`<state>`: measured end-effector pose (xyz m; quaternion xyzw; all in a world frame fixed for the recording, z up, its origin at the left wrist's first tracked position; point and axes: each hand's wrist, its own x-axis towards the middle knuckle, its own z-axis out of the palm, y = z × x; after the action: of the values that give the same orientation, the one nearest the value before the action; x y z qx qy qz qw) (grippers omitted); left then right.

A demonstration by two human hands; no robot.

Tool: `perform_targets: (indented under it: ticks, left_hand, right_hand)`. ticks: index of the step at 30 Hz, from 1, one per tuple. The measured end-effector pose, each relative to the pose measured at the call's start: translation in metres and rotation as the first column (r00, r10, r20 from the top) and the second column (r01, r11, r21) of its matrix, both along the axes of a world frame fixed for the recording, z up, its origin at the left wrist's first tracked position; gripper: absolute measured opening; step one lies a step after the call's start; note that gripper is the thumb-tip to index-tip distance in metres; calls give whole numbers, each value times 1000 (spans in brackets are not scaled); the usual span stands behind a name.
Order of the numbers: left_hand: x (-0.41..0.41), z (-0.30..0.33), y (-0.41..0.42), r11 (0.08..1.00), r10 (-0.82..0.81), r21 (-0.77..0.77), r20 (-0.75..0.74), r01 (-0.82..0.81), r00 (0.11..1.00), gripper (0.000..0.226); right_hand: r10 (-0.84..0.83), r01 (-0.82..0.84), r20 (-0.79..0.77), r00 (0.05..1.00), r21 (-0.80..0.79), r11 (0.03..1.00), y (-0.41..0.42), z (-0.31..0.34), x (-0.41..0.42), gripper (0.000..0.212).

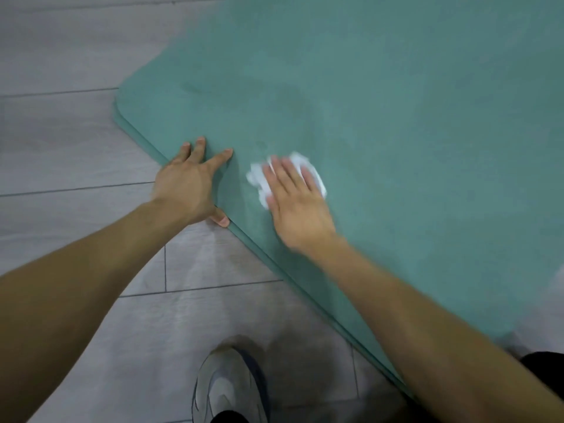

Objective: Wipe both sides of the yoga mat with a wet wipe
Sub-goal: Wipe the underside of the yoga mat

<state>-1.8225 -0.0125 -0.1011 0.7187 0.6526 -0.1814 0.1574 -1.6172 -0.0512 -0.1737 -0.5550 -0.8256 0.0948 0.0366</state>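
Your right hand (pixel 294 203) presses the crumpled wipe (pixel 287 175) flat-fingered onto the teal mat (pixel 381 117) lying on the grey floor (pixel 61 148), while your left hand (pixel 190 184) rests open on the mat's near edge, thumb off its side.

Head-worn view, looking steeply down, close over floor (pixel 76 154)
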Motion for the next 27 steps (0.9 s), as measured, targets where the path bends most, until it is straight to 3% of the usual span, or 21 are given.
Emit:
perform_targets:
  ticks: [2, 4, 11, 13, 17, 20, 23, 25, 27]
  left_hand:
    - [-2, 0, 0, 1000, 0, 5, 2, 0, 1000, 150]
    - [-4, 0, 0, 1000, 3, 1, 0, -3, 1000, 151]
    - [-13, -2, -3, 996, 58, 67, 45, -61, 997, 158]
    - [-14, -1, -3, 996, 59, 66, 53, -62, 997, 159]
    - [-17, 3, -3, 996, 14, 91, 48, -18, 999, 153]
    - [-35, 5, 13, 998, -11, 57, 122, 4, 992, 128]
    - [-65, 1, 39, 991, 77, 89, 246, -102, 966, 113]
    - [-83, -7, 57, 969, 178, 130, 214, -208, 961, 122]
    - [-92, -13, 71, 954, 274, 67, 198, -292, 941, 138]
  right_hand:
    - [-49, 49, 3, 999, -26, 998, 74, -3, -32, 58]
    - [-91, 91, -1, 996, -12, 996, 89, -7, -45, 58]
    - [174, -174, -1, 985, -76, 982, -144, 7, 20, 63]
    - [200, -197, 38, 979, -73, 978, -112, 7, 18, 63]
    - [66, -67, 27, 997, 9, 998, 53, -3, -39, 60]
    - [-42, 42, 2, 999, 26, 999, 112, -9, -63, 60]
    - [66, -66, -10, 998, 45, 997, 46, -11, -55, 56]
    - [175, -175, -20, 984, 10, 985, -13, -6, -34, 56]
    - [231, -231, -15, 973, -39, 972, -45, -1, -18, 56]
